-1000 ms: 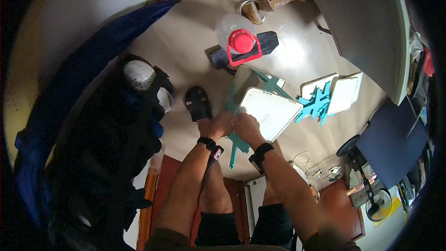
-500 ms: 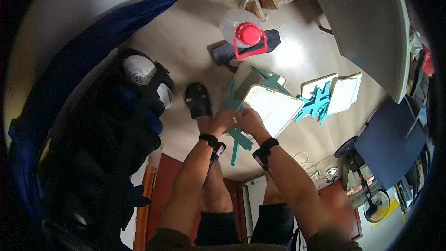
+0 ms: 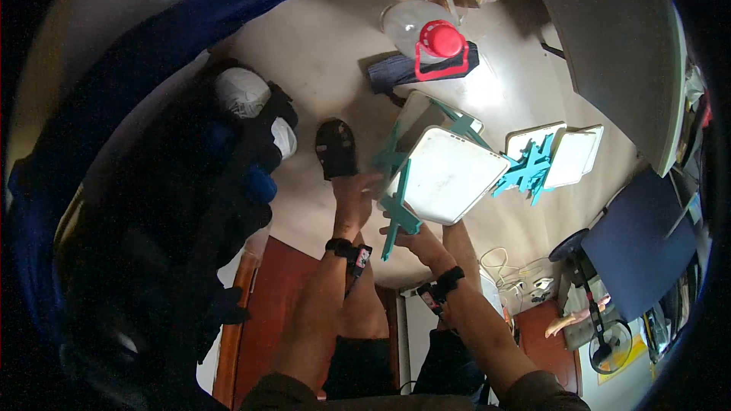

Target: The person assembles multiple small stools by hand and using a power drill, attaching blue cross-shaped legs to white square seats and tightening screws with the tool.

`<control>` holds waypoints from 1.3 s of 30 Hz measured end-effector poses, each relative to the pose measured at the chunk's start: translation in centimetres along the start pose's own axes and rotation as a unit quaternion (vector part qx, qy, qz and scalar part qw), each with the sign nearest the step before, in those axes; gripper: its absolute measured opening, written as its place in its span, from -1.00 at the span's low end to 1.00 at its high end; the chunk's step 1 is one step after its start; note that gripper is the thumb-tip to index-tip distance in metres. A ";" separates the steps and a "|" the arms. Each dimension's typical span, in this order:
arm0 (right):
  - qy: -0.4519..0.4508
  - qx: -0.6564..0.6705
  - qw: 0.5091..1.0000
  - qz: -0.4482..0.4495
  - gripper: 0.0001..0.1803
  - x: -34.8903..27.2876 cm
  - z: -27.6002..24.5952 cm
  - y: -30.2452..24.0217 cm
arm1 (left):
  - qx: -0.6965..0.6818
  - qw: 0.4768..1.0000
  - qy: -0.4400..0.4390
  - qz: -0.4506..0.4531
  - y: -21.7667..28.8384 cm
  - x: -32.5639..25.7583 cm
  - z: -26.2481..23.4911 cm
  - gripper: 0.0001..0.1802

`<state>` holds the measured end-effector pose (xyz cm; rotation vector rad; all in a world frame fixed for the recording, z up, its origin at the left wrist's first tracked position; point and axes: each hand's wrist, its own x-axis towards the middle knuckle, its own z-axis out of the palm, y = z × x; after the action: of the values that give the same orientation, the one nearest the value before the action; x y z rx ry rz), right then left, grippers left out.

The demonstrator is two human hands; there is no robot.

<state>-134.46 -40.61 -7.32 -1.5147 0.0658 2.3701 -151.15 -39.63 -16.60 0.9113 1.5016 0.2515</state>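
A folding stool with a white top (image 3: pixel 449 176) and teal legs (image 3: pixel 401 213) stands tilted between my hands. It overlaps a second white and teal stool (image 3: pixel 421 112) behind it. My left hand (image 3: pixel 356 189) is at the stool's left side, fingers stretched toward the teal legs and slightly blurred; I see nothing in it. Behind the lower end of a teal leg is my right hand (image 3: pixel 417 242). Its fingers show apart past the leg's left edge, partly hidden by it; whether they touch it is unclear. Both wrists wear black straps with small devices.
More folded white and teal stools (image 3: pixel 567 158) lie to the right. A large clear bottle with a red cap (image 3: pixel 442 39) stands beyond, beside a dark folded thing (image 3: pixel 388 74). A grey tabletop (image 3: pixel 609 46) juts in at upper right; a dark bag-like heap (image 3: pixel 167 221) fills the left.
My hands, close together at the stool's near edge before, have come apart. The right has moved down behind the teal leg, which has swung upward. The view has shifted slightly.
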 end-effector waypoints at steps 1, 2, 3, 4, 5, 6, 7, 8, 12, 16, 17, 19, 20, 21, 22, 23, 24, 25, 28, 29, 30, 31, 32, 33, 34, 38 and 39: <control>0.037 0.008 0.999 0.027 -0.16 0.1 0.5 0.1 | 0.080 0.993 -0.074 -0.039 -0.4 -0.7 -0.1 -0.57; -0.001 0.015 1.000 0.002 -0.16 0.3 0.8 0.1 | 0.073 0.996 -0.047 -0.016 -0.5 -1.5 -0.2 -0.57; -0.010 0.001 0.999 -0.032 -0.14 0.4 1.0 0.0 | -0.094 0.987 -0.068 -0.108 -0.3 -2.3 -0.1 -0.51; -0.009 -0.025 0.997 -0.077 -0.12 0.5 1.1 -0.2 | -0.289 0.934 -0.103 -0.183 0.1 -3.1 0.0 -0.45; -0.018 -0.016 0.997 -0.069 -0.12 0.5 1.0 -0.4 | -0.296 0.933 -0.123 -0.161 0.4 -3.0 -0.1 -0.36; -0.025 -0.002 0.998 -0.063 -0.19 0.5 0.8 -0.6 | -0.299 0.938 -0.103 -0.139 0.8 -3.1 0.0 -0.36; -0.014 0.007 0.999 -0.038 -0.24 0.6 0.6 -0.9 | -0.127 0.982 -0.095 -0.102 1.2 -3.2 0.0 -0.38; -0.031 0.008 0.998 -0.054 -0.24 0.7 0.4 -1.2 | 0.050 0.995 -0.079 -0.028 1.5 -3.1 0.1 -0.40; -0.032 0.267 0.963 -0.027 -0.36 1.8 1.0 -1.6 | -0.043 0.986 -0.082 -0.137 1.4 -2.8 1.3 -0.42; 0.059 0.317 0.946 0.041 -0.54 2.3 1.7 -1.9 | -0.052 0.993 -0.044 -0.096 -0.3 -2.2 3.1 -0.43; 0.083 0.337 0.936 0.061 -0.59 2.4 1.8 -2.1 | 0.003 1.000 -0.010 0.005 -0.7 -2.1 3.3 -0.40; 0.072 0.309 0.946 0.071 -0.66 2.3 1.9 -2.6 | 0.046 0.999 0.007 -0.012 -1.3 -2.0 3.6 -0.37; 0.121 0.309 0.938 0.099 -0.73 2.3 2.0 -2.9 | 0.070 0.997 -0.004 -0.023 -1.4 -1.9 3.7 -0.33; 0.101 0.281 0.949 0.097 -0.73 2.4 2.2 -3.2 | 0.084 0.995 -0.002 -0.045 -1.4 -1.9 3.6 -0.33; 0.111 0.282 0.947 0.103 -0.73 2.4 2.5 -3.5 | 0.054 0.998 0.000 -0.022 -1.2 -2.0 3.3 -0.31; 0.143 0.301 0.936 0.112 -0.71 2.4 2.8 -3.9 | 0.010 1.000 -0.024 -0.008 -1.0 -2.0 3.0 -0.28; 0.121 0.277 0.947 0.108 -0.71 2.3 3.1 -4.3 | 0.019 1.000 0.005 0.002 -0.7 -2.1 2.7 -0.28; 0.112 0.316 0.934 0.124 -0.70 2.0 3.3 -4.8 | 0.035 0.999 -0.001 0.003 -0.3 -2.2 2.2 -0.27; 0.068 0.382 0.906 0.170 -0.65 0.2 2.7 -6.4 | 0.063 0.997 -0.038 -0.023 0.9 -2.8 0.8 -0.26; 0.028 0.426 0.887 0.177 -0.61 -0.3 2.2 -6.9 | 0.066 0.996 -0.057 -0.013 1.2 -2.5 0.6 -0.25; 0.027 0.404 0.895 0.188 -0.61 -0.8 1.7 -7.0 | 0.076 0.994 -0.066 -0.035 1.5 -2.4 0.6 -0.25; 0.056 0.356 0.915 0.179 -0.58 -1.2 1.3 -6.8 | 0.067 0.994 -0.067 -0.063 1.6 -2.4 0.6 -0.27; 0.102 0.320 0.925 0.176 -0.56 -1.2 0.9 -6.7 | 0.044 0.992 -0.080 -0.081 1.7 -2.2 0.7 -0.29; 0.110 0.267 0.942 0.172 -0.54 -1.1 0.3 -6.5 | 0.069 0.993 -0.068 -0.062 1.6 -2.0 0.9 -0.33; 0.101 0.257 0.947 0.165 -0.54 -1.0 0.1 -6.2 | 0.086 0.992 -0.061 -0.067 1.5 -2.0 1.2 -0.33; 0.146 0.241 0.953 0.114 -0.51 -1.2 1.2 -4.6 | 0.119 0.990 -0.053 -0.053 0.9 -1.6 1.9 -0.33; 0.123 0.250 0.950 0.140 -0.50 -1.2 2.3 -4.2 | 0.082 0.993 -0.071 -0.044 0.9 -1.7 2.0 -0.32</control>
<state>-134.73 -36.42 -4.69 -1.5988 0.9230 2.1088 -149.20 -40.82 -15.13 0.9700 1.4410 -0.0008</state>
